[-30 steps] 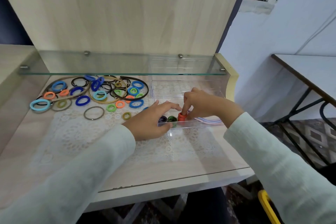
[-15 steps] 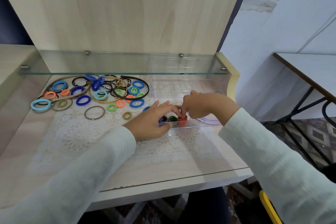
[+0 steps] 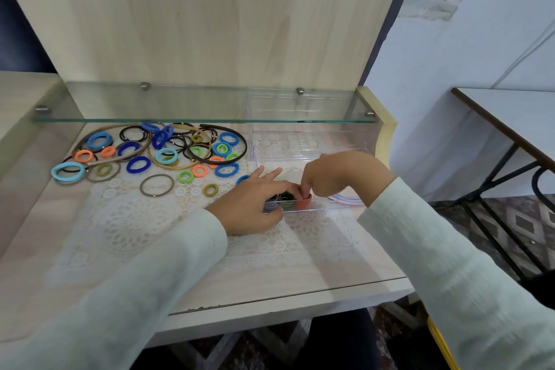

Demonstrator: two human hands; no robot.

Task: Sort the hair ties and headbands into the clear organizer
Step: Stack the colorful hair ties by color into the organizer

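Nearest: lace mat [image 3: 135,219] on the desk top, both sleeves reaching in over it. L hand [image 3: 249,204] lies flat at the left end of the clear organizer [image 3: 300,156], fingers straight and spread, thumb along the front wall; it grips nothing. In the near compartment, a row of ties stands on edge, running left-right: dark tie [image 3: 271,203], green tie [image 3: 286,201], then orange tie [image 3: 302,203] at the row's right end. R hand [image 3: 339,177] comes in from the right, fingers curled down, tips pinching the top of the orange tie, probably seating it. Pale headbands [image 3: 345,199] lie further right in the same compartment. Far left, well apart from the organizer: loose pile [image 3: 168,153] of ties and headbands under the glass shelf [image 3: 180,120]. Pile sits left and back — L hand is nearer, so the next pickup prob. suits it.
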